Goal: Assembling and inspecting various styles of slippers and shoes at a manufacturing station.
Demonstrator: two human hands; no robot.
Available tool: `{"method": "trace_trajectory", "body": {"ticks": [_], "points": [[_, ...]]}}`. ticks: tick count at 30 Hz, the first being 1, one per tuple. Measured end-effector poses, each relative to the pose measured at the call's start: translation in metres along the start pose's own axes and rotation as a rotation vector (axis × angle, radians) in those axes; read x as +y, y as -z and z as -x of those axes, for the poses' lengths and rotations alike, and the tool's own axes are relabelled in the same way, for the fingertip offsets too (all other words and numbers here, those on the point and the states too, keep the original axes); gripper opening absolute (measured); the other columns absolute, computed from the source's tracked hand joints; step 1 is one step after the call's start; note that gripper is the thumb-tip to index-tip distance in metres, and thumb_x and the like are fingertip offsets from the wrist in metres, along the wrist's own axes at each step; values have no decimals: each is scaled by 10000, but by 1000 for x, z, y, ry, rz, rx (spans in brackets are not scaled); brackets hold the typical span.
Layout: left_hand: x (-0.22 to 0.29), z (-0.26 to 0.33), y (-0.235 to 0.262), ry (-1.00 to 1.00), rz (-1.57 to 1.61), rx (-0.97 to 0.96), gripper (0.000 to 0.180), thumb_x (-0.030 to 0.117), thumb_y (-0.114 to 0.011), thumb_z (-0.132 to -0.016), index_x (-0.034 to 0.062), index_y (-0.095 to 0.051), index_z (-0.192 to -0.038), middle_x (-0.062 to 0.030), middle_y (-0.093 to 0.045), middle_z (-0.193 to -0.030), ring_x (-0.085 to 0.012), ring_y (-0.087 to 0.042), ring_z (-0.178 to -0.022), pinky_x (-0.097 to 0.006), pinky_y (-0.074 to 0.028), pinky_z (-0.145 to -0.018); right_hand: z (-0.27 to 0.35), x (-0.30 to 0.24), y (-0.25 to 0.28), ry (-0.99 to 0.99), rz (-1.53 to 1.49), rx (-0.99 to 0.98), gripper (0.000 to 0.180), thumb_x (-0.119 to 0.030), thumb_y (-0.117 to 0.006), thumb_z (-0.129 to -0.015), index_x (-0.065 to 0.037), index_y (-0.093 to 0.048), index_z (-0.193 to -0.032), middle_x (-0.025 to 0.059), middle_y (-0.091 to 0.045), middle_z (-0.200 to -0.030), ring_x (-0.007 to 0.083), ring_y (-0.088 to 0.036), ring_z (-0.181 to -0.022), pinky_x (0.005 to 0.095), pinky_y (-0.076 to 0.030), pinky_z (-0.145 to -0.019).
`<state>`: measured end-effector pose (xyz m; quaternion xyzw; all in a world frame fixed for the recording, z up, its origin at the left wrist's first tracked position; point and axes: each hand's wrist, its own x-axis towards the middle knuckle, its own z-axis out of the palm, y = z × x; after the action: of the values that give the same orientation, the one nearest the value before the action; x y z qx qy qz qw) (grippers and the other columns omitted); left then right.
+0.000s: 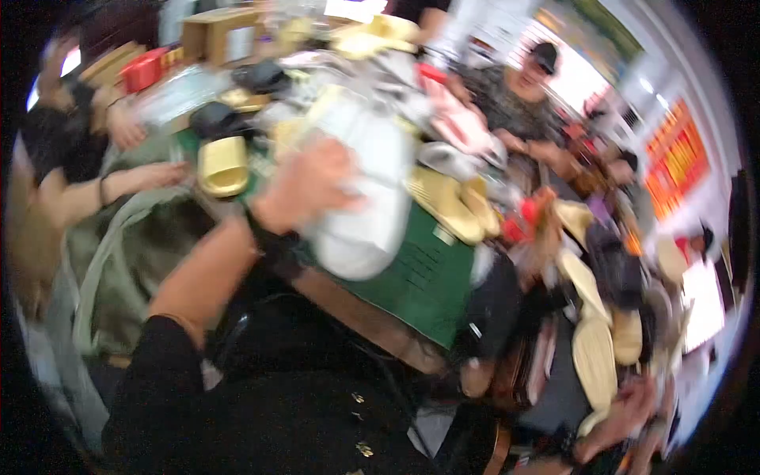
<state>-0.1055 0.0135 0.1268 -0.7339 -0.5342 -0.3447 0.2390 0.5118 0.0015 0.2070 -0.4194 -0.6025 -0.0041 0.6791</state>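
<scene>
Left hand: the bare left hand (313, 184), with a dark band (269, 233) at the wrist, is laid across a long, white, round-ended slipper (372, 226); blurred by motion.
Left fingers: partly spread against the white surface; whether they are clamped on it cannot be told.
White slipper: seen over a dark green flat mat (431, 277) near the brown table edge (352, 307); whether it is lifted or resting cannot be told.
Right hand: a bare hand (629, 408) is seen at the lower right, beside long, pale yellow slippers (594, 360); whether it is the person's own, and how its fingers are set, cannot be told.
Left of mat: a yellow, open-toed slide sandal (224, 168) is placed just beside a co-worker's hand (158, 175), which is held over a shiny olive-green sack (162, 265).
Right of mat: mustard-yellow slippers (445, 207) are laid at an angle, near a pale pink slipper (461, 123).
Far side: a brown cardboard box (210, 39) and a red container (144, 71) are stood at the upper left; a co-worker in a dark cap (543, 57) is seen across the table.
</scene>
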Motion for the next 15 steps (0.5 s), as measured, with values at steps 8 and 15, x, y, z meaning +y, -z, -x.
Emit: {"method": "trace_trajectory", "body": {"ticks": [8, 15], "points": [[-220, 18, 35, 177, -257, -87, 290, 216, -734, -807, -7, -575, -900, -171, -605, -871, -384, -551, -882, -441, -450, -786, -110, 46, -13, -158, 320, -98, 232, -266, -527, -985, -127, -697, -1061, -48, -615, -931, 47, -468, -718, 177, -339, -541], [-236, 48, 20, 330, -262, -25, 333, 270, -719, -824, 78, -621, -1079, -143, -650, -913, -359, -597, -938, -460, -445, -881, -122, 142, -45, -743, -189, -483, 240, -320, -546, -985, -124, -653, -1073, 20, -632, -994, 143, -591, -732, 274, -459, -593]]}}
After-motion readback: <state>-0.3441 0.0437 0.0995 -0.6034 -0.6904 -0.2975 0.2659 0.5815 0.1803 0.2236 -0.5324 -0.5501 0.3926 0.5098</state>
